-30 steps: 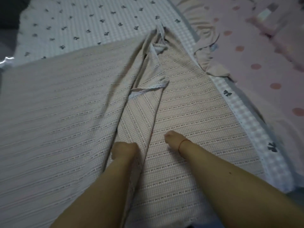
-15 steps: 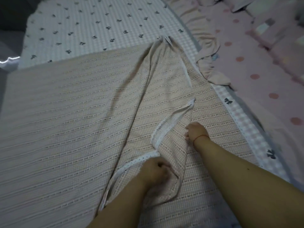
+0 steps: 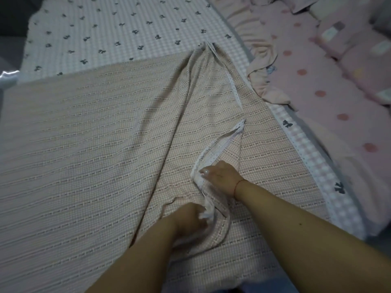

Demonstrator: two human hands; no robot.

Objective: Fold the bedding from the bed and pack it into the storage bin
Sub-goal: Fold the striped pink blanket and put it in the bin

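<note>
Your left hand point(image 3: 190, 218) grips the blanket's point(image 3: 84, 144) white trim, fingers curled round it; your right hand point(image 3: 222, 176) pinches the same trim higher up. The blanket lies spread on the bed point(image 3: 105, 28).

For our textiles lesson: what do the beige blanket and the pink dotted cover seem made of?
Beige blanket: probably woven cotton, matt; ribbed stripes and white stitched edging gripped by both hands. Pink cover: soft, slightly fuzzy fabric, perhaps brushed cotton or fleece; ruffled edge.

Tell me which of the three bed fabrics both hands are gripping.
The beige striped woven blanket, not the bow-print checked sheet or pink polka-dot quilt.
</note>
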